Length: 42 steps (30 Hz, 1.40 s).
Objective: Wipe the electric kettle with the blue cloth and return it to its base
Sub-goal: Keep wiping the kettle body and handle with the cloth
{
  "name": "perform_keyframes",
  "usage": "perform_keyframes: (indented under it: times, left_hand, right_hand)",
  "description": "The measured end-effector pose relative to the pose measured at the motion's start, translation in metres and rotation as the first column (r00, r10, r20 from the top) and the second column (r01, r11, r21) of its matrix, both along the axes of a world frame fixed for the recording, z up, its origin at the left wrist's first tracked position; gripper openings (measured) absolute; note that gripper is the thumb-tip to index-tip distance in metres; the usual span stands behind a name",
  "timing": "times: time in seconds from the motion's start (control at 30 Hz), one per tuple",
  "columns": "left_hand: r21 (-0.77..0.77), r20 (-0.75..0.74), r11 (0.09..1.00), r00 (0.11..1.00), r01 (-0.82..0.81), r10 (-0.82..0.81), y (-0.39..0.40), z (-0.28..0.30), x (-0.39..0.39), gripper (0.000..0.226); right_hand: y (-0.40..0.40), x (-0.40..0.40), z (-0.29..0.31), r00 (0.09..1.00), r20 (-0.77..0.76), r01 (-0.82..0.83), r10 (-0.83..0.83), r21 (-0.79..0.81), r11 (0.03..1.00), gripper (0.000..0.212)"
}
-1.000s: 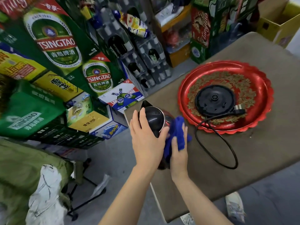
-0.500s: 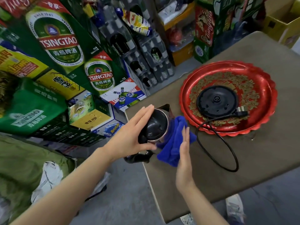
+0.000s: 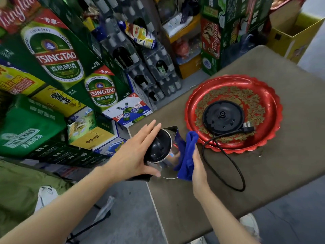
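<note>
The steel electric kettle (image 3: pixel 169 155) with a black lid stands at the table's left corner, spout pointing away from me. My left hand (image 3: pixel 135 154) lies on its lid and left side, fingers extended, thumb under near the black handle. My right hand (image 3: pixel 198 166) presses the blue cloth (image 3: pixel 187 154) flat against the kettle's right wall. The round black base (image 3: pixel 223 117) sits apart on the red tray (image 3: pixel 233 80), its black cord (image 3: pixel 226 161) looping over the table.
The brown table (image 3: pixel 263 173) ends just left of the kettle, with grey floor below. Stacked green beer cartons (image 3: pixel 58 55) and bottle packs (image 3: pixel 149 67) rise close on the left and behind. A yellow box (image 3: pixel 295 32) stands at the back right.
My left hand shifted from gripping over the lid to holding the kettle's left side. The kettle turned, spout now away from me. The cloth slid along the right wall.
</note>
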<state>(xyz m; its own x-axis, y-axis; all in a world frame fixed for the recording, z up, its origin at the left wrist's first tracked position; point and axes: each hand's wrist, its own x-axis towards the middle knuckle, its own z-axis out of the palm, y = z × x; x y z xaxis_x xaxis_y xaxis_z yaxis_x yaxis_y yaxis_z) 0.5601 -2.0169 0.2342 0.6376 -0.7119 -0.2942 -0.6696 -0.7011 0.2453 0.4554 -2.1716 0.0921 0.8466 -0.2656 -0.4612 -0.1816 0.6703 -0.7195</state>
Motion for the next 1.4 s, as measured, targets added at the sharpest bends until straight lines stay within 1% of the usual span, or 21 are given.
perform_keyframes:
  times: [0.1,0.17,0.23,0.33,0.37,0.4,0.47,0.57,0.63,0.7,0.73,0.8,0.83,0.87,0.93,1.0,1.07,1.13,1.23,1.33,1.4]
  left_hand:
    - [-0.094,0.011,0.975,0.979,-0.202,0.204,-0.018,-0.009,-0.019,0.129]
    - [-0.120,0.052,0.983,0.988,-0.138,0.145,-0.015,-0.012,-0.021,0.124]
    - [-0.129,0.123,0.990,0.992,0.050,-0.034,-0.005,-0.012,-0.025,0.120]
    - [-0.105,0.271,0.953,0.930,0.285,-0.248,0.008,-0.013,-0.055,0.101]
    - [-0.095,0.305,0.943,0.911,0.318,-0.277,0.013,-0.015,-0.067,0.098]
    - [-0.088,0.324,0.941,0.903,0.326,-0.283,0.019,-0.017,-0.075,0.097]
    - [-0.080,0.358,0.941,0.890,0.329,-0.281,0.028,-0.021,-0.083,0.092]
    - [-0.089,0.434,0.918,0.845,0.386,-0.313,0.033,-0.028,-0.090,0.069]
    - [-0.085,0.483,0.903,0.810,0.422,-0.332,0.036,-0.036,-0.098,0.061]
    - [-0.081,0.510,0.898,0.792,0.433,-0.335,0.040,-0.044,-0.104,0.062]
    - [-0.089,0.516,0.898,0.791,0.431,-0.328,0.042,-0.044,-0.107,0.066]
    - [-0.106,0.519,0.898,0.794,0.427,-0.317,0.043,-0.043,-0.108,0.084]
    - [-0.107,0.508,0.902,0.803,0.418,-0.312,0.044,-0.041,-0.106,0.092]
    - [-0.107,0.487,0.910,0.819,0.401,-0.304,0.047,-0.040,-0.105,0.097]
    - [-0.125,0.445,0.930,0.857,0.346,-0.260,0.055,-0.038,-0.103,0.091]
    - [-0.165,0.401,0.949,0.897,0.268,-0.184,0.062,-0.038,-0.101,0.083]
    - [-0.210,0.344,0.966,0.936,0.149,-0.070,0.061,-0.037,-0.097,0.088]
    - [-0.217,0.297,0.973,0.955,0.079,-0.011,0.052,-0.032,-0.091,0.096]
    - [-0.170,0.270,0.983,0.962,0.073,-0.024,0.033,-0.024,-0.078,0.104]
    - [-0.195,0.179,0.975,0.974,-0.107,0.142,0.016,-0.019,-0.057,0.114]
    - [-0.221,0.102,0.937,0.949,-0.271,0.299,0.006,-0.017,-0.039,0.116]
  right_hand:
    - [-0.007,0.001,0.020,0.995,0.100,-0.004,0.001,0.022,1.000,0.039]
    - [-0.027,0.025,0.036,0.988,0.132,-0.078,0.075,0.018,0.997,0.029]
    - [-0.047,0.056,0.053,0.966,0.072,-0.245,0.250,-0.065,0.967,0.028]
    - [-0.058,0.087,0.060,0.718,-0.021,-0.674,0.696,-0.274,0.687,0.035]
    - [-0.058,0.092,0.053,0.645,-0.066,-0.736,0.761,-0.320,0.596,0.035]
    - [-0.057,0.095,0.043,0.629,-0.127,-0.754,0.767,-0.338,0.563,0.035]
    - [-0.062,0.087,0.029,0.666,-0.152,-0.734,0.730,-0.309,0.605,0.033]
    - [-0.065,0.064,0.035,0.688,-0.007,-0.659,0.726,-0.425,0.620,0.022]
    - [-0.056,0.063,0.060,0.529,0.084,-0.614,0.845,-0.649,0.449,0.026]
    - [-0.043,0.079,0.075,0.284,-0.015,-0.623,0.959,-0.763,0.173,0.031]
    - [-0.038,0.090,0.077,0.221,-0.103,-0.663,0.970,-0.745,0.072,0.036]
    - [-0.034,0.113,0.071,0.201,-0.308,-0.759,0.930,-0.649,-0.052,0.048]
    - [-0.036,0.120,0.064,0.230,-0.370,-0.802,0.900,-0.596,-0.040,0.055]
    - [-0.039,0.123,0.054,0.287,-0.384,-0.852,0.878,-0.522,0.050,0.059]
    - [-0.049,0.120,0.032,0.463,-0.276,-0.874,0.842,-0.303,0.381,0.055]
    - [-0.059,0.100,0.007,0.679,-0.130,-0.729,0.722,-0.003,0.685,0.043]
    - [-0.060,0.067,-0.016,0.853,-0.059,-0.504,0.518,0.160,0.849,0.044]
    - [-0.045,0.032,-0.027,0.955,-0.046,-0.288,0.294,0.102,0.952,0.046]
    - [-0.010,-0.008,-0.027,0.995,-0.096,-0.014,0.008,-0.058,0.998,0.055]
    - [0.026,-0.025,-0.012,0.993,-0.110,0.044,-0.050,-0.057,0.997,0.091]
    - [0.038,-0.015,-0.002,0.996,-0.072,0.046,-0.054,-0.103,0.994,0.099]
